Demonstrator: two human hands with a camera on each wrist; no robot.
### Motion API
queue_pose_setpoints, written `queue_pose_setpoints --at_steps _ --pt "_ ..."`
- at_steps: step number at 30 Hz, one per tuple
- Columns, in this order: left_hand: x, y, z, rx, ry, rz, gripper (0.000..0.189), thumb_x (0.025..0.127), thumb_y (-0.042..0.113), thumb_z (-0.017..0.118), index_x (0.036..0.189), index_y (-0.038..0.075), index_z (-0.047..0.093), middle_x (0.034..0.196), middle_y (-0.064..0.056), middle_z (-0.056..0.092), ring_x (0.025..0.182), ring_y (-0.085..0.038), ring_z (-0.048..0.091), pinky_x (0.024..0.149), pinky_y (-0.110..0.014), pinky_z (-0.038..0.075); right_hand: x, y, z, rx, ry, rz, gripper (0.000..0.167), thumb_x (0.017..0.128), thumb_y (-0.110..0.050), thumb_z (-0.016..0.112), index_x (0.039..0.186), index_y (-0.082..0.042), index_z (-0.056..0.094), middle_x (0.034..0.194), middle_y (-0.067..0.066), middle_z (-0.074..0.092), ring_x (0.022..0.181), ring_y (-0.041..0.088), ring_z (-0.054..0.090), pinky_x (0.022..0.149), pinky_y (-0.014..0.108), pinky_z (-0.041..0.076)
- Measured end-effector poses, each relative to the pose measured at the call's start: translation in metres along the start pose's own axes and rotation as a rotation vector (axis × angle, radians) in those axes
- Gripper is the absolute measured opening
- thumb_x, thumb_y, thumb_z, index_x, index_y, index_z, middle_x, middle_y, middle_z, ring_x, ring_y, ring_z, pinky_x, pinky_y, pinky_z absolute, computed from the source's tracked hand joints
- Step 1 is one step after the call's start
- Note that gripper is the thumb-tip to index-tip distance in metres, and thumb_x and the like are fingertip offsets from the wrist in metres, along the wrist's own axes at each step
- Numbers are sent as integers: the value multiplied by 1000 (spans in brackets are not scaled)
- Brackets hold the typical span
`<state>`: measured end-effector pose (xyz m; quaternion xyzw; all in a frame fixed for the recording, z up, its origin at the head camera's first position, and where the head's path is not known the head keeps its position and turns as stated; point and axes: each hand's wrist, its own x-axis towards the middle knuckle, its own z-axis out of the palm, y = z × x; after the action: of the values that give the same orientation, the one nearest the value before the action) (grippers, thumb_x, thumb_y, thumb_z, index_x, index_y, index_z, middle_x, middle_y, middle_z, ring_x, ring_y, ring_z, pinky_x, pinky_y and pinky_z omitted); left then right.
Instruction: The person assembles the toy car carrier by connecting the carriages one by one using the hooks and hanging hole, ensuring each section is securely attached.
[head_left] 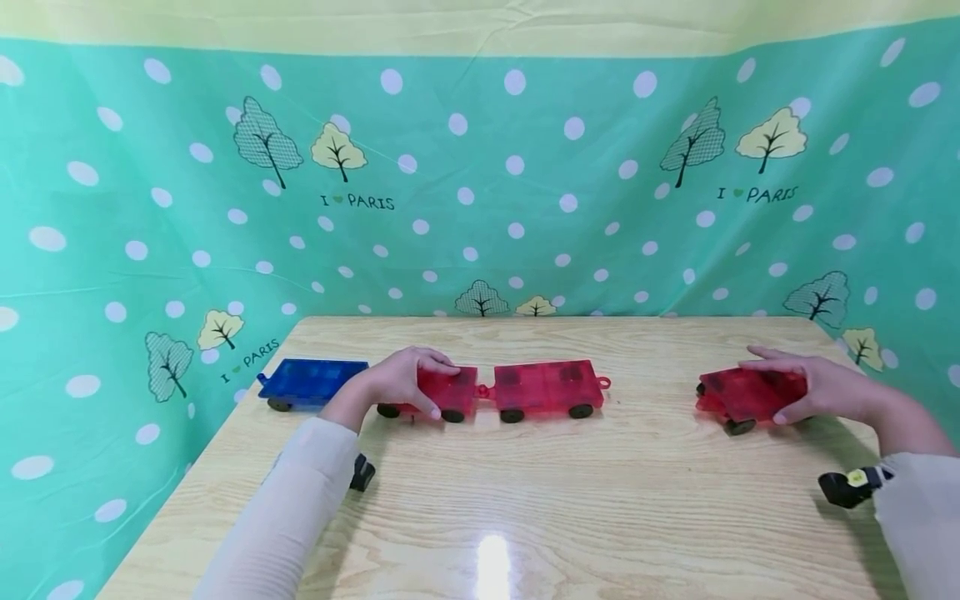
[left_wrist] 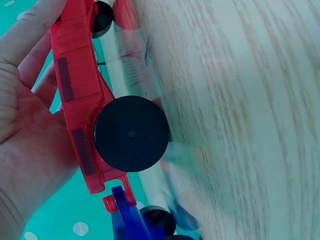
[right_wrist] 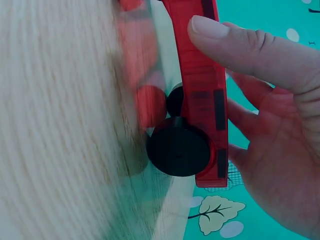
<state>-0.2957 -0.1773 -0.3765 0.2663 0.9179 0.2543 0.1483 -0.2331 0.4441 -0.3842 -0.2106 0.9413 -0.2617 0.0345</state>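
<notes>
My left hand grips a red see-through toy train car from above, thumb on its near side. Behind that hand in the head view is a blue car; the left wrist view shows its blue hook at the red car's coupling loop. On the other end, a second red car joins the held one, its free ring facing right. Well to the right, my right hand holds a third red car between thumb and fingers, its black wheels close over the table.
Everything stands on a light wood-grain table. A green dotted cloth with tree prints hangs behind the table and along its left side. Black wrist devices sit under both forearms, low over the tabletop.
</notes>
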Motion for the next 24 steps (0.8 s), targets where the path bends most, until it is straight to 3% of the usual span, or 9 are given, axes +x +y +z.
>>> queue_pose_setpoints --at_steps 3,5,7,11,17,21,24 --pt "2 0 0 1 0 1 72 67 28 91 133 23 63 140 -4 51 135 -31 36 105 -46 39 1 -1 0 -22 9 0 77 66 -19 89 136 -12 57 134 -32 37 120 -10 30 82 24 43" --pt "3 0 0 6 2 5 72 67 28 91 133 23 63 141 -4 51 135 -31 36 106 -46 39 2 -3 1 -29 19 5 76 65 -20 90 134 -11 59 133 -20 47 110 -17 30 81 25 45" --pt "3 0 0 9 0 7 72 67 29 91 133 23 63 141 -4 51 135 -31 36 107 -47 38 3 -6 3 -31 22 20 75 65 -22 91 132 -9 60 132 -3 54 107 -16 31 80 26 46" --pt "1 0 0 9 -3 6 72 67 27 91 133 22 63 140 -4 51 135 -31 36 107 -48 37 6 -14 7 -58 12 41 77 65 -29 91 132 -8 60 134 21 54 113 4 40 81 29 46" --pt "1 0 0 2 1 7 71 67 26 91 133 22 63 140 -4 51 135 -31 36 107 -46 38 8 -26 15 -29 27 41 79 64 -30 92 131 -4 61 133 24 54 116 21 46 81 25 47" --pt "2 -1 1 -2 1 8 71 67 26 91 132 22 64 140 -3 52 134 -31 36 107 -46 37 10 -33 19 -21 21 37 80 64 -32 91 131 -1 59 133 27 53 118 41 47 81 28 48" --pt "2 -2 2 -3 1 10 71 67 25 91 132 22 64 139 -3 52 134 -31 37 107 -46 37 13 -38 21 -25 21 35 81 64 -33 91 131 0 59 133 28 53 118 46 46 82 31 49"
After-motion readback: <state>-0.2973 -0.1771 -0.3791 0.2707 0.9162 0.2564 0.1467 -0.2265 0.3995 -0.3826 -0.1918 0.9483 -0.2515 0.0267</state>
